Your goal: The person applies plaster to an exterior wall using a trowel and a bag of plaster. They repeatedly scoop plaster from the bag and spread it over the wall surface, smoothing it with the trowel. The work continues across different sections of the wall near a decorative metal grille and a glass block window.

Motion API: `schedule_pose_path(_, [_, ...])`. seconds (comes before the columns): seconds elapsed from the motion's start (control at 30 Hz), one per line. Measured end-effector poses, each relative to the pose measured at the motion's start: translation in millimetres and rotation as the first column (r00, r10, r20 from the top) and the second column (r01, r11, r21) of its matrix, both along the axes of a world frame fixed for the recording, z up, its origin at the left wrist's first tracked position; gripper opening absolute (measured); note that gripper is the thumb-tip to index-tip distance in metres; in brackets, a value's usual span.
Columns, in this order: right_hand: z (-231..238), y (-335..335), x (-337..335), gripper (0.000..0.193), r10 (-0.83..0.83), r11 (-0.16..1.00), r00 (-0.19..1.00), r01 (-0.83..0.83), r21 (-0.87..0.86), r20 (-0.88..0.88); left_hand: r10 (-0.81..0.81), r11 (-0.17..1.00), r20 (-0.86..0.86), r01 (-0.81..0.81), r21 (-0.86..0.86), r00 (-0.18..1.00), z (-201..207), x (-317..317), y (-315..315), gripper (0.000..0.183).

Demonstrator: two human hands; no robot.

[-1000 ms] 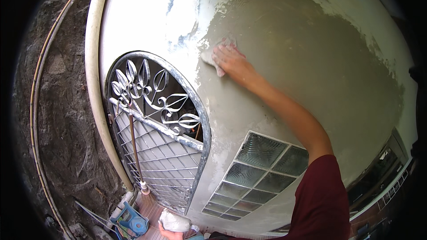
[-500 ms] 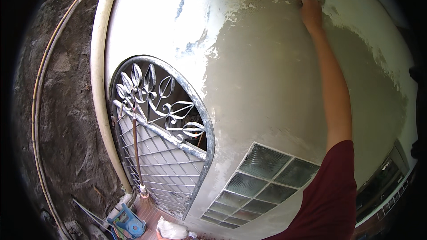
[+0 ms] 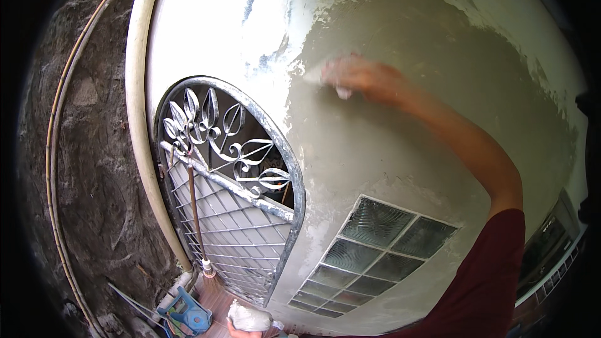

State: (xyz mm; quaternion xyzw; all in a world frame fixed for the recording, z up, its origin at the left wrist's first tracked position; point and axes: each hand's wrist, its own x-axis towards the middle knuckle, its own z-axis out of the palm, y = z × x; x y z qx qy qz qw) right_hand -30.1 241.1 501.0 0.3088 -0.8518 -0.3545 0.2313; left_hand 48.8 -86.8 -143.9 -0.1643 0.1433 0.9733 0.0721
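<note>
Grey-coated white wall, both hands full

Low and nearest, the left hand curls its grip closed around a plump white bag-like bundle at the bottom edge. Above, the blurred right hand has its grip closed over a pale crumpled cloth-like wad by the grey coat's left edge; I cannot tell whether the wad touches the wall. Farther off stand a glass-block window, a brown-handled broom and a silver-grey arched metal gate.

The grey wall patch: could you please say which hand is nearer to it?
Right. The right hand is at the grey wall patch; the left hand is away from it, low down, holding a white bag.
</note>
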Motion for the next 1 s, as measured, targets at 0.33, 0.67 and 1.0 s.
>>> schedule_pose_path(0.33, [142, -18, -65, 0.039, -0.657, 0.752, 0.390, 0.405, -0.520, -0.645, 0.120, 0.992, -0.035, -0.118, 0.046, 0.992, -10, 6, -19, 0.046])
schedule_pose_path(0.67, [-156, -16, -77, 0.038, -0.254, 0.966, 0.806, 0.236, -0.103, -0.534, 0.096, 0.995, -0.041, -0.095, 0.020, 0.995, -39, -30, -4, 0.048])
schedule_pose_path(1.0, [65, -6, -41, 0.040, -0.107, 0.983, 0.492, 0.182, -0.019, -0.864, 0.090, 0.989, -0.046, -0.084, 0.122, 0.995, -16, -23, -11, 0.047])
